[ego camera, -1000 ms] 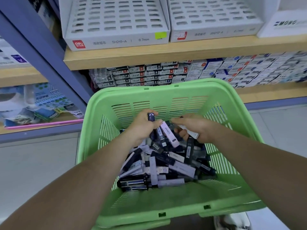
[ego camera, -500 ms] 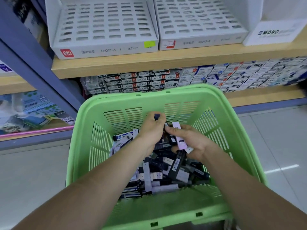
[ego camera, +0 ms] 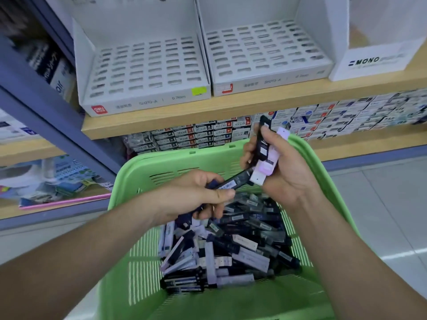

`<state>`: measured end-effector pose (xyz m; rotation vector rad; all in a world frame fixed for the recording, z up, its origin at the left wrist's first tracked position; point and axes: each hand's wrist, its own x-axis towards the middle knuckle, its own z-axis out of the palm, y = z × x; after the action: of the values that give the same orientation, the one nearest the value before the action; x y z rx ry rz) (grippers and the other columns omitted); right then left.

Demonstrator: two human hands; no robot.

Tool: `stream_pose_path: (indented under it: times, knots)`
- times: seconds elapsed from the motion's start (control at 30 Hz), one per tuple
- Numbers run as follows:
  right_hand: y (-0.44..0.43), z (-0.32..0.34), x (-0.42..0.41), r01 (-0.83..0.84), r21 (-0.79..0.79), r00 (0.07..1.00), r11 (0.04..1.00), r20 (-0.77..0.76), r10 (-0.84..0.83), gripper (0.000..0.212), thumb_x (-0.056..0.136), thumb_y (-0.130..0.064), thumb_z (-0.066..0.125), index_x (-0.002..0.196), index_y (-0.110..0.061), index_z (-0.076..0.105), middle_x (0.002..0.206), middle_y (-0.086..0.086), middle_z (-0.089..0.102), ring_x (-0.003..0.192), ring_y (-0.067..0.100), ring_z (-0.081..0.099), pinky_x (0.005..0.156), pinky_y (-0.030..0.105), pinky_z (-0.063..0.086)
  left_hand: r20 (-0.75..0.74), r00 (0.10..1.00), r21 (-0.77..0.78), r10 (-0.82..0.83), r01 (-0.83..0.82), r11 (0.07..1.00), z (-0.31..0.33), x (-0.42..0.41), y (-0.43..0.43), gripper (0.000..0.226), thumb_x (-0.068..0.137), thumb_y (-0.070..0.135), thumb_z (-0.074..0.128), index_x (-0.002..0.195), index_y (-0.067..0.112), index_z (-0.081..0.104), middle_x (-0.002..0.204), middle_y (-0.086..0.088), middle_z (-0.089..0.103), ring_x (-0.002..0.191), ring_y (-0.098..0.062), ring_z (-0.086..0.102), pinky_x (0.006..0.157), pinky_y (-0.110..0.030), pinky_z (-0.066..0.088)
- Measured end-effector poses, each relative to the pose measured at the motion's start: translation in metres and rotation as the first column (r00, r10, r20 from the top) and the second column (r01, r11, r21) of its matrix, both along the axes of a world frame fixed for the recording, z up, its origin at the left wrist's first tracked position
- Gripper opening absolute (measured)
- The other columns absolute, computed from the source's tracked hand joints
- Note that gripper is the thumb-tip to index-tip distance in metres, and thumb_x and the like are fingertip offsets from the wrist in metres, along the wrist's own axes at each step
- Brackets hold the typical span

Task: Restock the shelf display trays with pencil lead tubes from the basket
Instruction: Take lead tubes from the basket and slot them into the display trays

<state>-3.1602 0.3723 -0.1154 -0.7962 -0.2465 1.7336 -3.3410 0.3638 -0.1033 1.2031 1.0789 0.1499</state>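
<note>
**Both hands hold lead tubes over the green basket**

Far to the left of the left hand (ego camera: 193, 196) a blue-grey metal shelf post (ego camera: 44, 107) runs up at a slant. Above and beyond that hand, on the pale wooden shelf board (ego camera: 161, 122), sits a white cardboard display tray with rows of slots (ego camera: 143, 68), marked 0.7mm on its front edge.

The left hand is curled, thumb on top, round a dark navy plastic lead tube (ego camera: 233, 183). The tube lies nearly level and points toward the right hand (ego camera: 286, 176). Whether its far end touches what that hand holds, I cannot tell.

Beneath both hands a heap of dark and pale lead tubes (ego camera: 231, 250) lies in the light green slotted plastic basket (ego camera: 175, 158).

The right hand, higher than the left, pinches an upright black lead tube (ego camera: 262, 142) between thumb and fingers, with a pale lilac-and-white lead tube (ego camera: 265, 169) beside it. Above this hand stands a second white slotted display tray (ego camera: 265, 49), just beside the first.

Beyond both hands, under the shelf board, lie rows of small stacked boxes (ego camera: 203, 135). Up and to the right of the right hand stands a white box printed MONO (ego camera: 374, 61).
</note>
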Motion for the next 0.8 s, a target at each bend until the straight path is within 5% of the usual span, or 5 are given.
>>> stream_pose_path:
  times: [0.23, 0.43, 0.53, 0.63, 0.8]
  knots:
    - [0.008, 0.017, -0.013, -0.020, -0.047, 0.976, 0.999, -0.220, 0.009, 0.011, 0.081, -0.013, 0.060, 0.084, -0.012, 0.049, 0.066, 0.000, 0.052, 0.048, 0.007, 0.049, 0.046, 0.017, 0.045, 0.086, 0.980, 0.118, 0.182, -0.191, 0.974, 0.047, -0.037, -0.007, 0.027, 0.092, 0.033, 0.050, 0.091, 0.007, 0.055, 0.060, -0.012, 0.053, 0.046, -0.019, 0.038, 0.045, -0.024, 0.033]
    - [-0.013, 0.021, -0.043, -0.228, 0.090, 0.964, 0.969, 0.164, 0.212, 0.024, 0.074, -0.018, 0.072, 0.089, -0.007, 0.057, 0.068, -0.001, 0.055, 0.043, 0.007, 0.038, 0.040, 0.017, 0.034, 0.029, 0.968, 0.380, 0.249, -0.241, 0.893, 0.048, -0.016, -0.020, 0.031, 0.095, 0.044, 0.037, 0.087, 0.018, 0.052, 0.054, 0.008, 0.057, 0.046, -0.009, 0.045, 0.047, -0.018, 0.035]
    - [-0.018, 0.025, -0.055, -0.222, 0.117, 0.937, 0.968, 0.302, 0.178, 0.026, 0.071, -0.022, 0.075, 0.086, -0.009, 0.060, 0.054, -0.002, 0.050, 0.046, 0.011, 0.038, 0.045, 0.021, 0.037, -0.311, 0.932, 0.736, 0.184, 0.114, 0.667, 0.051, -0.011, -0.022, 0.031, 0.093, 0.053, 0.019, 0.095, 0.032, 0.043, 0.059, 0.031, 0.056, 0.050, 0.006, 0.050, 0.051, -0.010, 0.034]
    - [-0.013, 0.028, -0.055, -0.146, 0.143, 0.938, 0.979, 0.334, 0.091, 0.019, 0.067, -0.019, 0.080, 0.070, -0.014, 0.063, 0.059, 0.004, 0.052, 0.048, 0.016, 0.043, 0.049, 0.025, 0.041, -0.619, 0.743, 0.768, 0.253, 0.506, 0.392, 0.048, -0.018, -0.018, 0.043, 0.087, 0.059, -0.004, 0.102, 0.033, 0.027, 0.060, 0.015, 0.044, 0.054, -0.005, 0.049, 0.056, -0.027, 0.042]
    - [-0.007, 0.019, -0.035, -0.234, 0.167, 0.967, 0.958, 0.138, 0.212, 0.050, 0.051, -0.035, 0.095, 0.081, -0.005, 0.069, 0.052, 0.006, 0.047, 0.051, 0.020, 0.043, 0.059, 0.026, 0.044, -0.422, 0.900, 0.665, -0.113, 0.391, 0.637, 0.088, -0.023, 0.001, 0.050, 0.077, 0.073, 0.036, 0.096, 0.034, 0.060, 0.063, 0.002, 0.054, 0.053, -0.004, 0.048, 0.053, -0.018, 0.040]
